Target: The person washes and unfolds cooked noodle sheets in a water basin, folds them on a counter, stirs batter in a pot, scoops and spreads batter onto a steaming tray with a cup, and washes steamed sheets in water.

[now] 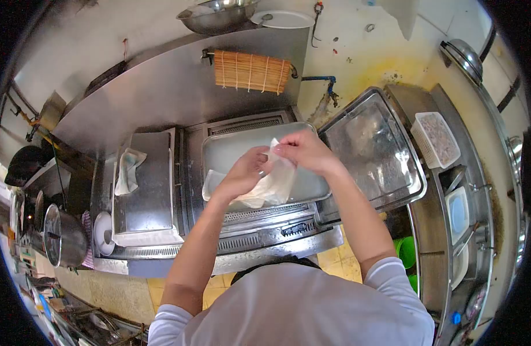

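Observation:
Both my hands are over a shallow metal tray (pixel 219 151) on the steel counter. In my right hand (pixel 307 151), thumb and fingers pinch the upper edge of a thin, limp white sheet (pixel 281 181), either cloth or a soft wrapper; I cannot tell which. My left hand (pixel 247 173), with a ring on one finger, has its fingers curled against the same sheet from the other side. The sheet hangs down in folds to the tray. More white material (pixel 212 183) lies bunched at the tray's left edge, partly behind my left wrist.
On the left stands a flat steel surface (pixel 144 196) with a crumpled white cloth (pixel 128 171). A large empty-looking tray (pixel 372 153) leans at right, near a white basket (pixel 434 140) on a side counter. A bamboo mat (pixel 251 71) hangs on the backsplash. A pot (pixel 66 236) stands far left.

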Demonstrator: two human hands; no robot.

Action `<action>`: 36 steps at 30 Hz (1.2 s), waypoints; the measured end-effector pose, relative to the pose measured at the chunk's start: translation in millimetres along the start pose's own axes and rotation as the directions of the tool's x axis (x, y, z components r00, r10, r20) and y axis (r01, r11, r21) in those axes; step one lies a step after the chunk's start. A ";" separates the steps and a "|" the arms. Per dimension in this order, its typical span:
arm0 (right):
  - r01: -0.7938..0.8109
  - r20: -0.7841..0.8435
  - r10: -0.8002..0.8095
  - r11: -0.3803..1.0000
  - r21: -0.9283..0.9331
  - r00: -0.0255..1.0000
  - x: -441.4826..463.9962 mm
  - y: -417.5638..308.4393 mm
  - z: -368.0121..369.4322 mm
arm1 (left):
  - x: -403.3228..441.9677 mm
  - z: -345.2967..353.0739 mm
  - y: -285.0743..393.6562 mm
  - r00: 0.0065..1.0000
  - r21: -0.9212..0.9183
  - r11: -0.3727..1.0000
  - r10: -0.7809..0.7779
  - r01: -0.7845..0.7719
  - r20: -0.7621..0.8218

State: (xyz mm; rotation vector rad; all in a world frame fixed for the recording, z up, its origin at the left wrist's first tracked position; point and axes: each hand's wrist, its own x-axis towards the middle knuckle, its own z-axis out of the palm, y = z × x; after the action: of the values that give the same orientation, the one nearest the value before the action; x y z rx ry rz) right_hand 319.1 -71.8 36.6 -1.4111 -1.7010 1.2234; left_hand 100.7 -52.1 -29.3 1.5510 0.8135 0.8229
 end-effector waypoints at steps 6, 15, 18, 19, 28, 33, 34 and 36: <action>0.422 -0.234 -0.367 0.866 0.267 0.901 15.3 -20.9 9.4 | 16.7 9.0 93.4 0.915 0.469 0.847 0.366 -0.252 -0.169; 0.029 -0.086 -0.050 0.972 -0.232 0.995 23.2 90.2 70.4 | -16.1 -49.6 45.8 0.778 0.644 0.736 0.523 -0.207 -0.348; -0.099 -0.151 0.024 0.852 -0.514 0.988 5.4 178.4 56.9 | -42.5 -89.9 -1.8 0.626 0.497 0.856 0.466 -0.140 -0.626; -0.145 -0.153 0.074 0.836 -0.529 0.985 -4.0 191.0 45.5 | -59.6 -102.4 -1.8 0.678 0.417 0.906 0.264 0.069 -0.686; 0.197 -0.079 -0.212 0.967 -0.164 0.974 23.1 82.6 122.6 | -56.0 -8.1 -13.0 0.901 0.528 0.849 0.249 -0.027 -0.355; -0.034 -0.040 0.007 0.676 -0.736 0.999 32.5 165.2 107.1 | -64.7 -84.6 -20.6 0.734 0.499 0.863 0.391 -0.083 -0.556; -0.051 -0.008 0.077 0.574 -0.817 0.997 28.9 183.0 89.3 | -70.9 -92.5 -20.5 0.700 0.515 0.857 0.353 0.025 -0.622; -0.123 -0.176 -0.031 0.598 -0.792 0.984 11.1 218.4 76.6 | -80.0 -107.4 -65.7 0.705 0.451 0.864 0.177 0.223 -0.687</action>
State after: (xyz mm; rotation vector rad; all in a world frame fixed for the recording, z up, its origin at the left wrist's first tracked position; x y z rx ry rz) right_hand 337.1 -80.2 -194.3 -1.9967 -2.2137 0.2560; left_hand -36.3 -58.4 -88.1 1.6570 1.7428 1.3015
